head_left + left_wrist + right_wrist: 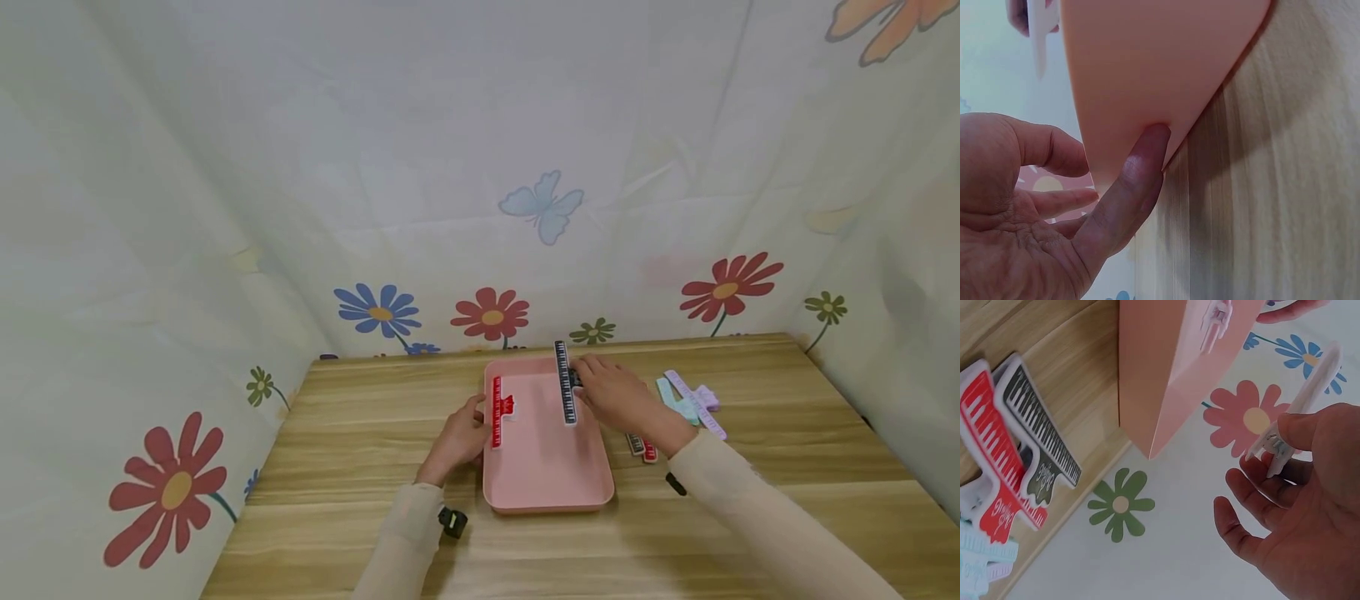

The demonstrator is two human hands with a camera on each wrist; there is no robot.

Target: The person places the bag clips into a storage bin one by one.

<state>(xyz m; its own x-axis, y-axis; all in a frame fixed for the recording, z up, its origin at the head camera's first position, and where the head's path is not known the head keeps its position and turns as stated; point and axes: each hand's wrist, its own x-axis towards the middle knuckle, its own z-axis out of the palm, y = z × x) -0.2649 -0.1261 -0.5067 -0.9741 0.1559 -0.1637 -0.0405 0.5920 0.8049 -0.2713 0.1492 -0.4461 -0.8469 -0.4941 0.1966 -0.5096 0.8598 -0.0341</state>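
My right hand point(617, 398) pinches a black-and-white long sealing clip point(564, 383) by its lever part, above the right side of the pink tray point(547, 497). The clip's white back point(1313, 387) and spring show in the right wrist view. A red sealing clip point(497, 412) lies in the tray along its left side. My left hand point(459, 433) holds the tray's left side; in the left wrist view its thumb point(1147, 153) presses the outer wall, with the other fingers at the rim.
Right of the tray, another black clip point(1035, 425) and a red clip point(994, 444) lie close together on the wooden table point(375, 417). Behind them are a mint clip point(678, 404) and a purple clip point(697, 402). A flower-printed curtain point(420, 208) hangs around the table.
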